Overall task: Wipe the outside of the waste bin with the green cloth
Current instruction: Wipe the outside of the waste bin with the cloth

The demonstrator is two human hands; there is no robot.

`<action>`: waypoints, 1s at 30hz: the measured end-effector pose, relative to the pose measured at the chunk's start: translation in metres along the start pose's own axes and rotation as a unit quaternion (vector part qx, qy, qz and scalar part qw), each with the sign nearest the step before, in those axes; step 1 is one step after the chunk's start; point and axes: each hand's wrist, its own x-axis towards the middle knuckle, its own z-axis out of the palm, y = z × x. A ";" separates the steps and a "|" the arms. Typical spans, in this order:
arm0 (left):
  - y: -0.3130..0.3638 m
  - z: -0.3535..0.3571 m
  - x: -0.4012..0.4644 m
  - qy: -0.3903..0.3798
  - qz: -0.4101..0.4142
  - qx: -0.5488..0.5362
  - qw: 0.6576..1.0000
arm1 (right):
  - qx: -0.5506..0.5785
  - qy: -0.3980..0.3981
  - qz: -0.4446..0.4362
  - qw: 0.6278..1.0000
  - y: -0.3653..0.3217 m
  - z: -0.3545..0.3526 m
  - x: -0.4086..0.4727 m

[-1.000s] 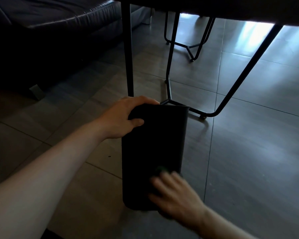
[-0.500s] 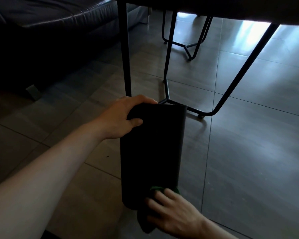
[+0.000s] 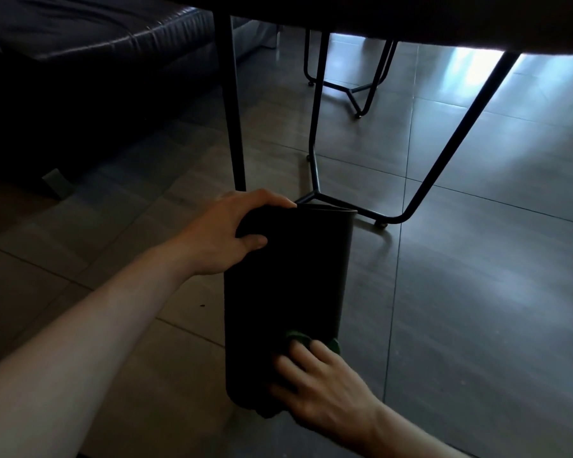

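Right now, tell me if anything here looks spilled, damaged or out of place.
Nothing stands out. The waste bin is held at its rim by the left hand, while the right hand presses the green cloth low on its side. A few dark specks dot the floor.

I'm looking into what reads as a home living room, seen from low down, near the floor. A dark leather sofa (image 3: 90, 44) with stitched cushions fills the upper left. Large grey floor tiles (image 3: 477, 292) with thin grout lines run throughout, and daylight glints off them at the far side. Thin black metal table legs (image 3: 315, 127) stand under a dark tabletop (image 3: 411, 18), and a second similar wire frame (image 3: 354, 90) stands farther back.
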 end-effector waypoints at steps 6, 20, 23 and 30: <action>0.002 -0.001 0.000 -0.004 0.013 -0.002 1.000 | -0.003 0.184 0.224 0.957 0.081 -0.038 0.067; 0.000 -0.005 -0.006 -0.008 -0.016 0.004 1.000 | 0.088 -0.017 0.150 0.985 0.002 -0.029 -0.018; 0.002 -0.007 -0.008 -0.008 -0.025 0.009 1.000 | 0.115 0.042 0.327 0.937 0.041 -0.064 -0.026; 0.004 -0.021 -0.015 -0.054 -0.027 -0.012 0.998 | 0.671 0.283 0.632 0.265 0.142 -0.119 -0.037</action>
